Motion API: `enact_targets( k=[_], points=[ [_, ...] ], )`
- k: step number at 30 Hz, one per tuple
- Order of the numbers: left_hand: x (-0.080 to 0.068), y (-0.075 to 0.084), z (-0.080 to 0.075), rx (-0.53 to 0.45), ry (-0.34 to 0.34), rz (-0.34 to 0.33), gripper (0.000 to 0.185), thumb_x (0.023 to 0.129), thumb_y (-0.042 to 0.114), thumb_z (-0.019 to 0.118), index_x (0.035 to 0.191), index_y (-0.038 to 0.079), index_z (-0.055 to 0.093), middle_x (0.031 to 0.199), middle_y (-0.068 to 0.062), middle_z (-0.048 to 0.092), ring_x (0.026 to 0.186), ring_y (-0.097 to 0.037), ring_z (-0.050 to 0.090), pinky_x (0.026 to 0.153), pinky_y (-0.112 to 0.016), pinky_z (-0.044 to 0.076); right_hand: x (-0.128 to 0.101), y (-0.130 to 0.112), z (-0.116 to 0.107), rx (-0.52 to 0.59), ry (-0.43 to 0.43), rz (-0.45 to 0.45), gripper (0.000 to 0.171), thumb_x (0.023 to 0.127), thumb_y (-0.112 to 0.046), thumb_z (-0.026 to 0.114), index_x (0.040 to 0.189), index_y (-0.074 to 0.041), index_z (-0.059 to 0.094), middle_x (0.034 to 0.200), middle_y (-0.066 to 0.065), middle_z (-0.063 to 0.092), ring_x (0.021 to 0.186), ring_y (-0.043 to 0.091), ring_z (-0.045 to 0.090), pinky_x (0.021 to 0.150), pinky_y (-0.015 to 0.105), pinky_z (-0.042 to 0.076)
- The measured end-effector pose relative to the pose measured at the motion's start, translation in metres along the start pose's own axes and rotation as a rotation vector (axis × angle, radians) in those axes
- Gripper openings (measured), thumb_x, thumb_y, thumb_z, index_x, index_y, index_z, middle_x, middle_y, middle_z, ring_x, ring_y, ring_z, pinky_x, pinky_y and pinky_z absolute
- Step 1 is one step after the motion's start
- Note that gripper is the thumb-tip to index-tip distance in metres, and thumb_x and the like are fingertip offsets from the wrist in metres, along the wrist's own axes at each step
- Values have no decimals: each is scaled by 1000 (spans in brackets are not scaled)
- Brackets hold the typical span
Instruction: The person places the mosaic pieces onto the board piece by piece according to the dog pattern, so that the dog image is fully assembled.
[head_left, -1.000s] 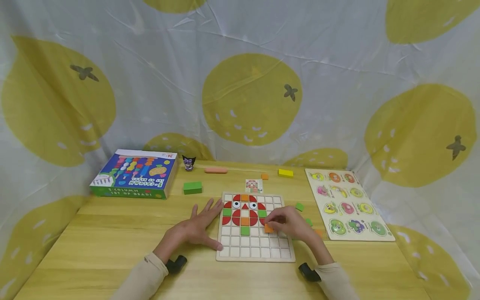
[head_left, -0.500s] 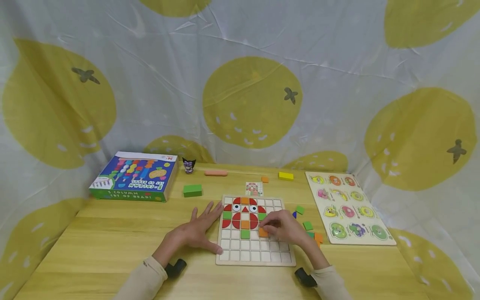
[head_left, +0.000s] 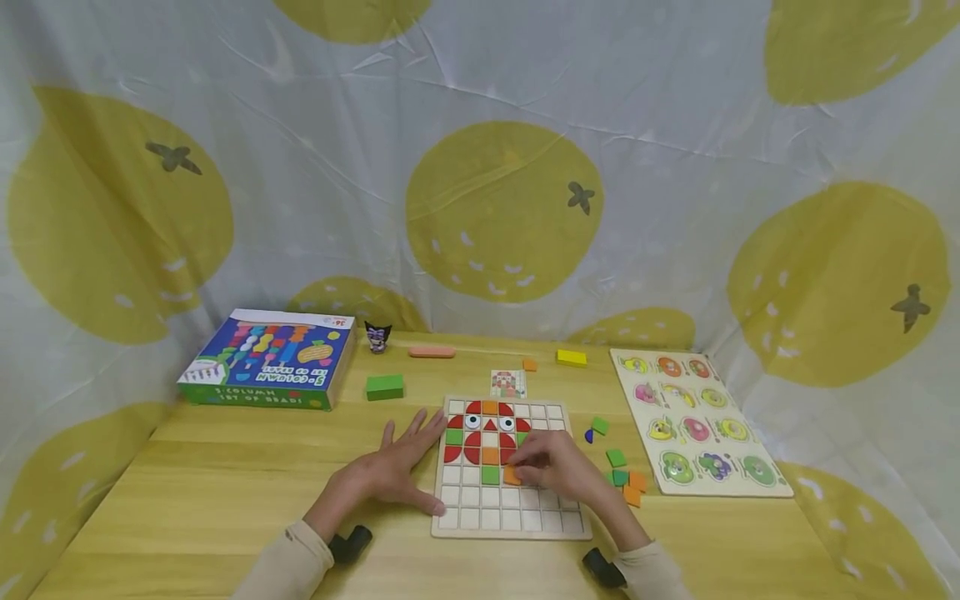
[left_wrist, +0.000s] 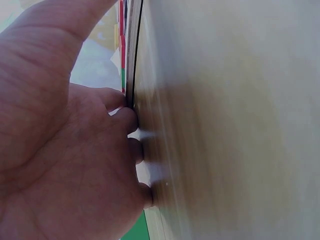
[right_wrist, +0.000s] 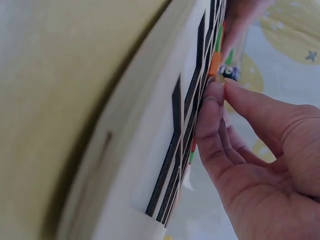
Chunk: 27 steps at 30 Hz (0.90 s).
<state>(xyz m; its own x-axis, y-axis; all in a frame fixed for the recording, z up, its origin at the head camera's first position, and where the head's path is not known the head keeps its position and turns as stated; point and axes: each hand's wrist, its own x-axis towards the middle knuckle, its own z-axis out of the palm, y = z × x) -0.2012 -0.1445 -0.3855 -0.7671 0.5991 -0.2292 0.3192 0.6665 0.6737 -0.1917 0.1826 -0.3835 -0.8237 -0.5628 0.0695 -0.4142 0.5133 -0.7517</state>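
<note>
A wooden grid board (head_left: pixel 487 517) lies on the table, its upper rows filled with red, green and orange tiles that form a face with two eyes. My right hand (head_left: pixel 528 467) pinches an orange square tile (head_left: pixel 512 476) over the board's middle rows, just right of a green tile (head_left: pixel 490 475). In the right wrist view the fingertips (right_wrist: pixel 215 95) hold that orange tile (right_wrist: pixel 215 64) against the board (right_wrist: pixel 150 150). My left hand (head_left: pixel 408 454) lies flat on the table, fingers spread, touching the board's left edge. The left wrist view shows that hand (left_wrist: pixel 60 150) pressed on the wood.
Loose green tiles (head_left: pixel 617 457) and orange tiles (head_left: pixel 636 483) lie right of the board, beside a fruit peg puzzle (head_left: pixel 697 421). A blue box (head_left: pixel 266 369), a green block (head_left: pixel 385 387), a small figure (head_left: pixel 378 337), a picture card (head_left: pixel 507 383) and a yellow block (head_left: pixel 572 358) stand farther back.
My right hand has slid left and slightly nearer across the board with the orange tile, uncovering loose tiles on the right. The left hand has stayed in place.
</note>
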Motion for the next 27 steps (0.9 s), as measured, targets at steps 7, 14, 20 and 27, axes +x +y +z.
enact_targets(
  k=[7, 14, 20, 27],
  points=[
    [-3, 3, 0, 0, 0, 5, 131, 81, 50, 95, 174, 8, 12, 182, -13, 4, 166, -41, -8, 126, -72, -15, -2, 0, 2, 5, 13, -21, 15, 95, 0, 80, 108, -5, 86, 104, 1, 77, 95, 11, 66, 83, 25, 59],
    [-3, 3, 1, -2, 2, 12, 131, 81, 49, 95, 174, 8, 12, 182, -13, 4, 166, -41, -8, 126, -72, -14, -4, 0, 2, 32, -17, -30, 15, 94, 1, 81, 106, -5, 86, 105, 2, 75, 97, 12, 66, 84, 25, 58],
    [0, 2, 2, -3, -1, 2, 131, 81, 51, 94, 174, 11, 12, 182, -11, 3, 167, -39, -9, 126, -71, -14, -3, 1, 2, 7, -39, -46, 20, 91, -1, 85, 110, -7, 86, 107, 1, 77, 89, 10, 65, 79, 25, 60],
    [1, 2, 1, 1, -2, 3, 131, 80, 50, 95, 174, 11, 12, 182, -11, 4, 167, -39, -8, 127, -70, -14, 1, -1, 3, -40, -17, -84, 20, 90, 2, 86, 107, -8, 85, 104, 2, 77, 82, 10, 64, 71, 23, 58]
  ],
)
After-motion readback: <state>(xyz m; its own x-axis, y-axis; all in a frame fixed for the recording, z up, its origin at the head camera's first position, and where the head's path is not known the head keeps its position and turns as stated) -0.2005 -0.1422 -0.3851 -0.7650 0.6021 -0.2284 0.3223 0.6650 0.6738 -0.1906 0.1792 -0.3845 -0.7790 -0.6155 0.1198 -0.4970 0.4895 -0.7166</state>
